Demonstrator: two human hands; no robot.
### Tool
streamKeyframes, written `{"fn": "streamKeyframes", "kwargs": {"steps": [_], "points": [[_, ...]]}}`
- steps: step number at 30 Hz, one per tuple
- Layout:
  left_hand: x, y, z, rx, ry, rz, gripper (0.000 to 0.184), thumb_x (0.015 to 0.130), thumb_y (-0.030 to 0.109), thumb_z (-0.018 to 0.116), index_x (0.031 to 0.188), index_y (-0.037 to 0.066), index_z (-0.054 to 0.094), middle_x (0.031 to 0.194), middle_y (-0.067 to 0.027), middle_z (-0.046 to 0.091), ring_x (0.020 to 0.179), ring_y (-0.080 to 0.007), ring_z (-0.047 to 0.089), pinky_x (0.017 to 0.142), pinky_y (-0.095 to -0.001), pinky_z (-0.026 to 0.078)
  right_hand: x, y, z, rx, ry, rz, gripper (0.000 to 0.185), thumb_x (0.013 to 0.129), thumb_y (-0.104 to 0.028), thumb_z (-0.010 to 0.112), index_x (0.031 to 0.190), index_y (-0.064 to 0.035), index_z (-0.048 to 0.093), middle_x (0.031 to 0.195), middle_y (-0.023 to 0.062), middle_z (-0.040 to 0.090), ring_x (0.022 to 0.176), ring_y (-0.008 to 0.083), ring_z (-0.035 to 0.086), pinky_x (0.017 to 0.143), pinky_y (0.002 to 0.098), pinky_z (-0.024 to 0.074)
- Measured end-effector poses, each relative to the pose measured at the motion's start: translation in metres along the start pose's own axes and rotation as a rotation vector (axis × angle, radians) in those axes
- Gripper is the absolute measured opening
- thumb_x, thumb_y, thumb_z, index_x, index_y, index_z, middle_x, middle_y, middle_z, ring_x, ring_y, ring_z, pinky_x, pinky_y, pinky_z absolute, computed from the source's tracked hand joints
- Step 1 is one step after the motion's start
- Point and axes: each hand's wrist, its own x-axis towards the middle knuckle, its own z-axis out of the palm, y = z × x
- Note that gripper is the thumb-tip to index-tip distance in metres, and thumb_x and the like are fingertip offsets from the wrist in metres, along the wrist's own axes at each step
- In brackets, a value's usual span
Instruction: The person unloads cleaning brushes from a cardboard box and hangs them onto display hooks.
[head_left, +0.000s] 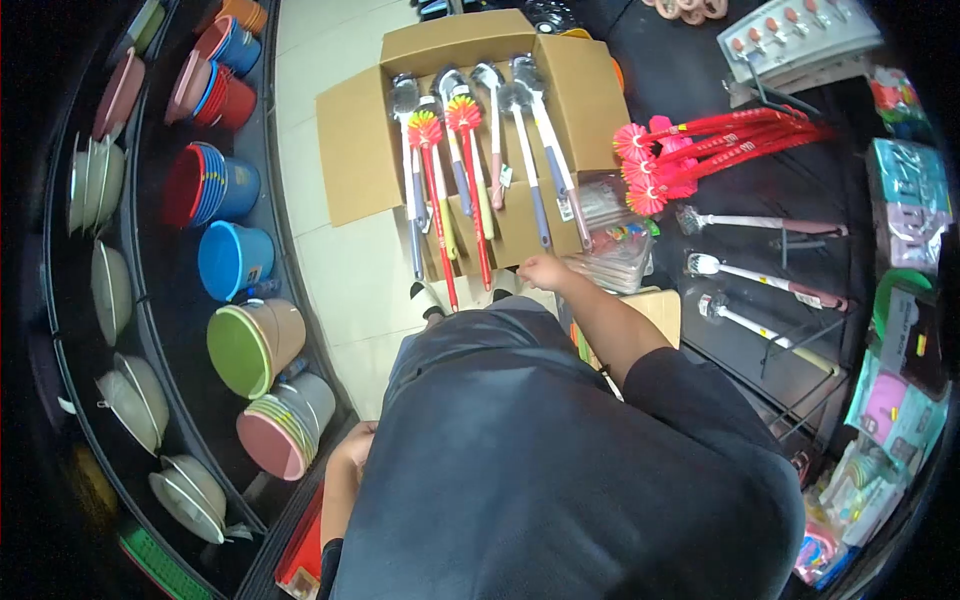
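Head view: right hand (543, 272) near brushes (471, 170), left hand (354, 446) beside shirt (560, 440); grips I cannot tell.

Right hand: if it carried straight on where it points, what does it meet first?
Probably the red-handled brush nearer to the right hand, on the lower part of its handle. Depth is unclear, so it could pass over it.
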Motion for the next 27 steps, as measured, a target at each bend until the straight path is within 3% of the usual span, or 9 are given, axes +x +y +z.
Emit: {"fn": "streamKeyframes", "kwargs": {"steps": [1,5,12,13,18,20,22,23,27], "points": [[-0.021,0.018,0.012,0.119,0.105,-0.039,0.025,0.082,0.016,0.064,0.096,-0.004,0.064,0.081,-0.005,0.067,0.064,-0.0108,0.062,0.06,-0.0218,0.049,0.003,-0.005,0.007,-0.049,-0.045,0.0,0.024,0.079,-0.026,0.062,0.088,-0.0045,0.061,0.068,0.0052,0.06,0.057,0.0141,0.056,0.051,0.0299,0.0445],[-0.008,-0.032,0.0,-0.053,0.095,0.022,0.023,0.082,0.015,0.064,0.096,-0.004,0.064,0.082,-0.0052,0.067,0.064,-0.0108,0.062,0.06,-0.022,0.049,0.01,-0.033,0.032,-0.015,-0.124,0.103,0.028,0.078,-0.029,0.063,0.091,-0.0041,0.062,0.072,0.0067,0.06,0.062,0.0143,0.057,0.053,0.0307,0.0443],[0.012,-0.116,-0.026,-0.386,0.031,0.196,0.02,0.083,0.012,0.063,0.095,-0.004,0.064,0.082,-0.0056,0.067,0.065,-0.0109,0.062,0.06,-0.0224,0.049,0.012,-0.061,0.07,0.043,-0.169,0.267,0.053,0.079,-0.035,0.062,0.122,-0.0073,0.048,0.097,0.0119,0.059,0.087,0.0225,0.058,0.065,0.035,0.0466],[0.016,-0.126,-0.035,-0.429,0.018,0.228,0.02,0.083,0.012,0.063,0.095,-0.004,0.065,0.082,-0.0057,0.067,0.065,-0.0109,0.062,0.06,-0.0225,0.049,0.013,-0.061,0.074,0.118,-0.157,0.26,0.045,0.081,-0.034,0.061,0.117,-0.0094,0.05,0.095,0.0092,0.059,0.085,0.0219,0.058,0.064,0.035,0.0464],[-0.068,-0.042,-0.009,-0.522,0.108,0.399,0.015,0.081,0.005,0.061,0.093,-0.003,0.065,0.084,-0.006,0.068,0.066,-0.0116,0.062,0.063,-0.0236,0.05,0.032,-0.049,0.099,0.215,-0.114,0.308,0.025,0.083,-0.031,0.058,0.1,-0.0133,0.052,0.084,0.0012,0.056,0.077,0.0179,0.057,0.061,0.033,0.0459],[-0.06,-0.048,-0.029,-0.52,0.14,0.472,0.014,0.08,0.004,0.061,0.092,-0.003,0.065,0.084,-0.0061,0.068,0.068,-0.0118,0.063,0.065,-0.024,0.05,0.023,-0.055,0.105,0.356,0.046,0.24,0.019,0.087,-0.031,0.054,0.094,-0.0137,0.05,0.074,-0.0013,0.05,0.067,0.0131,0.054,0.056,0.0306,0.0448],[-0.014,-0.079,-0.086,-0.31,0.025,0.252,0.013,0.079,0.003,0.06,0.089,-0.003,0.066,0.083,-0.0058,0.068,0.068,-0.0112,0.062,0.066,-0.0233,0.049,0.01,-0.069,0.108,0.433,0.127,0.179,0.019,0.089,-0.031,0.052,0.095,-0.0131,0.049,0.072,-0.0012,0.048,0.063,0.0118,0.052,0.054,0.0289,0.0441],[-0.002,-0.079,-0.101,-0.084,0.086,0.3,0.012,0.079,0.003,0.06,0.087,-0.003,0.067,0.081,-0.0057,0.068,0.067,-0.0107,0.061,0.064,-0.023,0.048,0.003,-0.08,0.108,0.51,0.189,0.12,0.019,0.092,-0.031,0.049,0.096,-0.0125,0.049,0.07,-0.0011,0.047,0.059,0.0106,0.05,0.052,0.0273,0.0433],[-0.004,-0.044,-0.125,0.017,0.073,0.255,0.015,0.082,0.006,0.061,0.09,-0.005,0.066,0.082,-0.0055,0.068,0.068,-0.0107,0.061,0.065,-0.023,0.048,-0.017,-0.115,0.106,0.624,0.407,-0.09,0.022,0.097,-0.028,0.043,0.097,-0.0064,0.048,0.066,-0.0016,0.04,0.052,0.0093,0.04,0.048,0.0238,0.0383]]}}
